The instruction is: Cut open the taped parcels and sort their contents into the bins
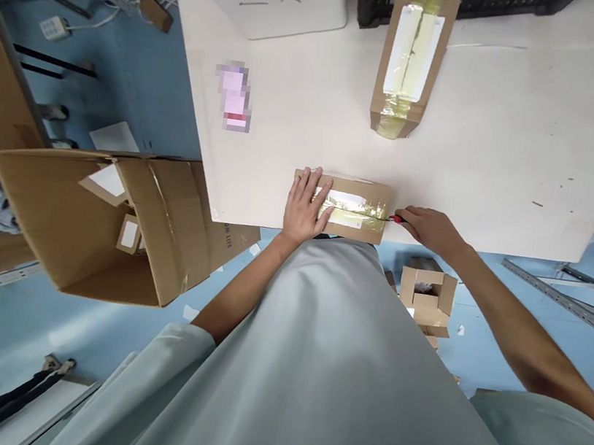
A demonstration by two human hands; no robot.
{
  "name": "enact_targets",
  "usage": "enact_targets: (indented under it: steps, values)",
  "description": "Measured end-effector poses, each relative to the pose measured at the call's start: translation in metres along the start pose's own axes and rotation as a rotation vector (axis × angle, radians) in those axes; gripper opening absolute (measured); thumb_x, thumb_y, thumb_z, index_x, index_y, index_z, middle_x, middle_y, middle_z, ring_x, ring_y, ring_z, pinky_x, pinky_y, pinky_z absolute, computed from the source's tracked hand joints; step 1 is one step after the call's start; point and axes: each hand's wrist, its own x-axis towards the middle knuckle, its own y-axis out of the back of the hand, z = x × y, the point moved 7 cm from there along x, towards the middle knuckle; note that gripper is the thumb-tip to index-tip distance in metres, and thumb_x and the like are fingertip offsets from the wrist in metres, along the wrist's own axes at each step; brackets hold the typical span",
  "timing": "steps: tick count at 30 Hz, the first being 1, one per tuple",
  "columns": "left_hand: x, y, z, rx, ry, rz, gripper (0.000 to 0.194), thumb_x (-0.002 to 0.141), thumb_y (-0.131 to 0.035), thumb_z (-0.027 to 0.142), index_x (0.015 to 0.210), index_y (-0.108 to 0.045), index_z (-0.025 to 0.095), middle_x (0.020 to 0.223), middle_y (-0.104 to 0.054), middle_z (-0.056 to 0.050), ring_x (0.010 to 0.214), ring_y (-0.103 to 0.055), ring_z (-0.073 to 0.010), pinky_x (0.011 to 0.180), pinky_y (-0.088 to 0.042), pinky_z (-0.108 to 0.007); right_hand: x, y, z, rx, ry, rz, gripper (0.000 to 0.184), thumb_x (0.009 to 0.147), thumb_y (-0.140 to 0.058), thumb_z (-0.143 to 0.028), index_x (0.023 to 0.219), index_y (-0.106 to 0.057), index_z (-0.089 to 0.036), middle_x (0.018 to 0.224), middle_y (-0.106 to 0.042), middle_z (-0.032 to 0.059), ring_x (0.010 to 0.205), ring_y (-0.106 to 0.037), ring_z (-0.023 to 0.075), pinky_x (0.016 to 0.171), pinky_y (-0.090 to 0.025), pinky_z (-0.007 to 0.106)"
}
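Note:
A taped brown cardboard box [380, 194] with white labels lies flat at the table's front edge, close to my body. My left hand [303, 209] rests on the box's left end, fingers stretched out and spread. At the other end, my right hand [429, 228] is closed around a small red-handled cutter [398, 219]. The cutter's thin tip points left and meets the right edge of the box, in line with a dark slit along the tape. Most of the handle is hidden in my fist.
Another taped box [380, 79] lies farther back on the white table [479, 145], by a black crate [369, 1]. A white container [297, 20] and a pixelated pink item [234, 96] are at left. Large open carton [87, 259] stands left; opened boxes [444, 295] lie below right.

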Motion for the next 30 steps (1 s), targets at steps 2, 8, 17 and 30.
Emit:
enact_targets:
  steps: [2,8,17,30]
  values:
    - [-0.003,0.005,-0.01,-0.013,-0.018,0.006,0.077,0.113,-0.037,0.07,0.173,-0.051,0.025,0.188,-0.037,-0.014,0.181,-0.015,-0.0403,0.144,-0.013,-0.072,0.006,-0.01,-0.014,0.1,-0.007,0.092,0.041,0.121,-0.037,-0.035,0.138,-0.071,-0.022,0.125,-0.081,0.013,0.103,-0.075,0.0274,0.079,-0.05,0.036]
    - [-0.016,0.029,-0.065,-0.081,-0.051,0.099,0.089,0.112,-0.018,0.08,0.18,-0.039,0.026,0.191,-0.029,-0.013,0.181,-0.016,-0.0383,0.145,-0.014,-0.069,0.031,-0.006,-0.089,0.12,-0.114,0.369,0.044,0.12,-0.036,-0.035,0.14,-0.073,-0.024,0.122,-0.08,0.0126,0.114,-0.071,0.0295,0.087,-0.055,0.037]
    - [-0.037,0.038,-0.131,-0.28,-0.111,0.213,0.086,0.115,-0.019,0.078,0.184,-0.024,0.027,0.193,-0.02,-0.014,0.181,-0.015,-0.033,0.147,-0.017,-0.061,0.061,0.028,-0.164,0.001,-0.193,0.479,0.038,0.121,-0.04,-0.033,0.141,-0.072,-0.026,0.125,-0.081,0.0108,0.117,-0.067,0.0275,0.078,-0.053,0.033]
    - [-0.054,0.021,-0.162,-0.42,-0.003,0.127,0.085,0.118,-0.02,0.068,0.185,-0.018,0.017,0.19,-0.026,-0.022,0.178,-0.025,-0.0224,0.143,-0.031,-0.049,0.097,0.046,-0.251,-0.069,-0.295,0.356,0.048,0.121,-0.038,-0.042,0.155,-0.068,-0.029,0.138,-0.075,0.0139,0.129,-0.064,0.0333,0.105,-0.055,0.043]
